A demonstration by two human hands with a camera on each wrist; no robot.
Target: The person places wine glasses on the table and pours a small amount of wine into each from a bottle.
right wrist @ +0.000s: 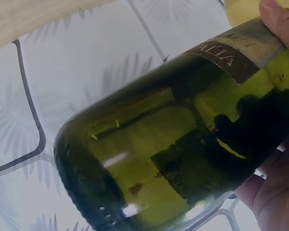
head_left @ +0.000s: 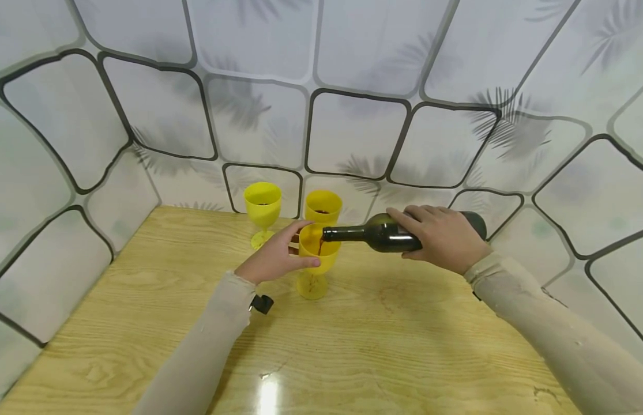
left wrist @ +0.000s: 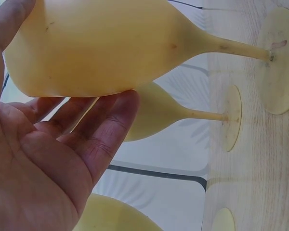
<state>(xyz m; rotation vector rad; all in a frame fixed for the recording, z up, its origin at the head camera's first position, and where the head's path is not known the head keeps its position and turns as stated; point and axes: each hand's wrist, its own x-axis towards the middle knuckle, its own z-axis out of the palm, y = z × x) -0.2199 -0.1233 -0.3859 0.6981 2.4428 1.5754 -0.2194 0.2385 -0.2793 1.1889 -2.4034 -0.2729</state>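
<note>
A yellow goblet (head_left: 319,262) stands upright on the wooden table, its bowl held from the left side by my left hand (head_left: 277,253). The thumb lies on its near side and the fingers on its far side. My right hand (head_left: 437,236) grips a dark green wine bottle (head_left: 386,231) round its body, tipped about level. The bottle's mouth is over the goblet's rim, and a thin stream of dark red liquid runs into the bowl. In the right wrist view, the bottle (right wrist: 149,144) shows part of its label (right wrist: 231,55). The left wrist view shows the held goblet's foot on the table.
Close behind the held goblet is a second yellow goblet (head_left: 323,202), and a third yellow goblet (head_left: 262,207) stands back left. Both have dark liquid inside. Patterned walls (head_left: 264,127) border the wooden table (head_left: 404,340) at the back and sides.
</note>
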